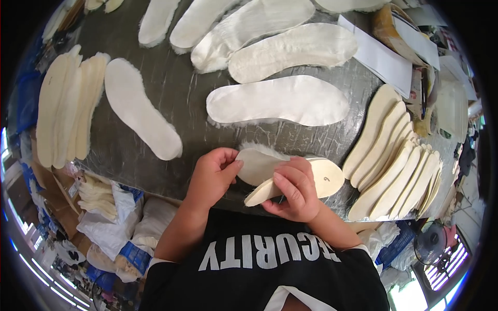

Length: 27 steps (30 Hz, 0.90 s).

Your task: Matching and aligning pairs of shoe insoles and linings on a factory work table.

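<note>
From the middle of the view, the work lies toward five o'clock, near the table [179,179] edge: the left hand [215,168] pinches with thumb and first finger the rim of a fluffy sole [254,168], while the right hand [295,186] has its fingers closed around a cream sole [328,179]. The step seems to be matching these two pieces, and I judge that the next move calls for aligning their edges, with more cream soles [381,194] at three o'clock from the hands.
</note>
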Each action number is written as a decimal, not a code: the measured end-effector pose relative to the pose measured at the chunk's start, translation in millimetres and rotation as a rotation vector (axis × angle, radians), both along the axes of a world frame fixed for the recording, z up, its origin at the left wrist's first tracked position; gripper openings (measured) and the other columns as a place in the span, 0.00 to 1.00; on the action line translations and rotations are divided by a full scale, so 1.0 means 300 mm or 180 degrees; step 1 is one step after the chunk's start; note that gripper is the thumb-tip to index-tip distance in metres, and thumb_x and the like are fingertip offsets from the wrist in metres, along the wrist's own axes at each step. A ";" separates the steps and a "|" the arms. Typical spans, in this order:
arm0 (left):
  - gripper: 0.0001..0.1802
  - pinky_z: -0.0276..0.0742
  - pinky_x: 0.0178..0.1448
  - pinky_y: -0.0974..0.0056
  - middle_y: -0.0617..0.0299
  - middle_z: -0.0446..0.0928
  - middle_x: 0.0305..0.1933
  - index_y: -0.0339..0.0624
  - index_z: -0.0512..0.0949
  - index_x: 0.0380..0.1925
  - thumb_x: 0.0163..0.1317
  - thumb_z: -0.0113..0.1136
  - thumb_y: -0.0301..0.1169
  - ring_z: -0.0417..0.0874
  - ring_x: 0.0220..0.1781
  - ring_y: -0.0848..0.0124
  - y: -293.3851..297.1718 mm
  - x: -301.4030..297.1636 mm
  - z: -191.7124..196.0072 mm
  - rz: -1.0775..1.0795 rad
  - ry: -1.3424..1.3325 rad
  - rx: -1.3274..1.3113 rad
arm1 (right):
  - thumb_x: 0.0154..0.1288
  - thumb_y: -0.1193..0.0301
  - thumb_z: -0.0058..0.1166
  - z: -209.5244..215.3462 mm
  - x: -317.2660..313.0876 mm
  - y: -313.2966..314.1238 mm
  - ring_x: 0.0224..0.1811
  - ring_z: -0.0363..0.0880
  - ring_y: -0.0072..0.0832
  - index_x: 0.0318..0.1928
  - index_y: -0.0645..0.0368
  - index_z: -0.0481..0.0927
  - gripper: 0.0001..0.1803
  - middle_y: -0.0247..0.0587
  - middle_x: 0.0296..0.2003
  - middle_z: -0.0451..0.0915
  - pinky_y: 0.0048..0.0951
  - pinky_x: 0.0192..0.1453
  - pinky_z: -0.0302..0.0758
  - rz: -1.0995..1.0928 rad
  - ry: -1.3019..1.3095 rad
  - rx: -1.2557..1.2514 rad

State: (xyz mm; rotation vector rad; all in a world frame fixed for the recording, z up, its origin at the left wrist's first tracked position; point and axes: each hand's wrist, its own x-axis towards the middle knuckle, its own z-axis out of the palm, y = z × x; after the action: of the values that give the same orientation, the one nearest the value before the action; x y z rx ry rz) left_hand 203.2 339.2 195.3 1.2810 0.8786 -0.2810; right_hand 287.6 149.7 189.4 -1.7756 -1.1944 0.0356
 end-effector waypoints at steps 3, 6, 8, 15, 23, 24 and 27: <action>0.06 0.72 0.28 0.74 0.64 0.80 0.27 0.32 0.79 0.36 0.61 0.60 0.25 0.76 0.24 0.81 0.014 -0.017 -0.024 -0.0008 0.0256 0.0141 | 0.47 0.69 0.69 -0.019 -0.016 -0.013 0.43 0.76 0.43 0.54 0.62 0.74 0.32 0.46 0.44 0.75 0.44 0.44 0.76 0.0030 -0.0131 0.0273; 0.06 0.69 0.27 0.75 0.65 0.79 0.26 0.32 0.79 0.34 0.61 0.60 0.25 0.74 0.22 0.81 0.006 -0.020 -0.039 -0.0019 0.0165 0.0613 | 0.54 0.66 0.67 -0.021 -0.039 -0.055 0.41 0.76 0.38 0.51 0.60 0.76 0.25 0.42 0.40 0.75 0.38 0.41 0.76 0.0057 -0.0355 0.0487; 0.05 0.71 0.27 0.74 0.64 0.79 0.26 0.32 0.79 0.33 0.61 0.60 0.24 0.75 0.22 0.81 -0.003 -0.015 -0.044 0.0019 0.0106 0.0672 | 0.56 0.66 0.66 -0.023 -0.055 -0.071 0.41 0.75 0.35 0.49 0.58 0.77 0.21 0.39 0.39 0.76 0.35 0.39 0.75 -0.0009 -0.0614 0.0842; 0.05 0.74 0.27 0.73 0.62 0.79 0.24 0.31 0.79 0.33 0.61 0.60 0.23 0.77 0.22 0.80 0.004 -0.054 -0.045 0.0069 0.0172 0.0899 | 0.56 0.62 0.67 -0.005 -0.032 -0.039 0.35 0.74 0.32 0.48 0.58 0.75 0.23 0.39 0.39 0.76 0.31 0.35 0.71 -0.0342 -0.0830 0.0771; 0.04 0.76 0.28 0.72 0.62 0.80 0.28 0.31 0.78 0.33 0.61 0.59 0.22 0.78 0.25 0.79 0.015 -0.060 -0.021 0.0025 0.0250 0.0939 | 0.57 0.57 0.67 0.024 -0.037 -0.098 0.37 0.72 0.32 0.48 0.58 0.74 0.25 0.39 0.37 0.74 0.29 0.33 0.69 -0.0556 -0.0823 0.0942; 0.04 0.76 0.29 0.73 0.62 0.80 0.29 0.32 0.78 0.33 0.61 0.60 0.22 0.78 0.26 0.80 0.021 -0.070 -0.017 0.0091 0.0205 0.0845 | 0.57 0.58 0.66 0.023 -0.030 -0.091 0.37 0.72 0.33 0.49 0.59 0.74 0.25 0.40 0.38 0.74 0.31 0.34 0.70 -0.0422 -0.0813 0.0971; 0.03 0.75 0.30 0.74 0.63 0.80 0.29 0.33 0.77 0.34 0.61 0.60 0.22 0.78 0.26 0.80 0.042 -0.107 0.006 0.0264 0.0093 0.0606 | 0.55 0.64 0.65 0.060 -0.002 -0.033 0.38 0.72 0.38 0.53 0.60 0.78 0.25 0.47 0.44 0.73 0.38 0.40 0.73 -0.0187 -0.0358 0.0235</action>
State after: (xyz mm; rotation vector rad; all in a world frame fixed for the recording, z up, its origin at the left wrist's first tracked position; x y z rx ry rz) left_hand 171.0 351.6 197.1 1.4147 0.9993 -0.1534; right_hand 287.1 139.9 207.4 -1.7661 -1.2069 -0.1428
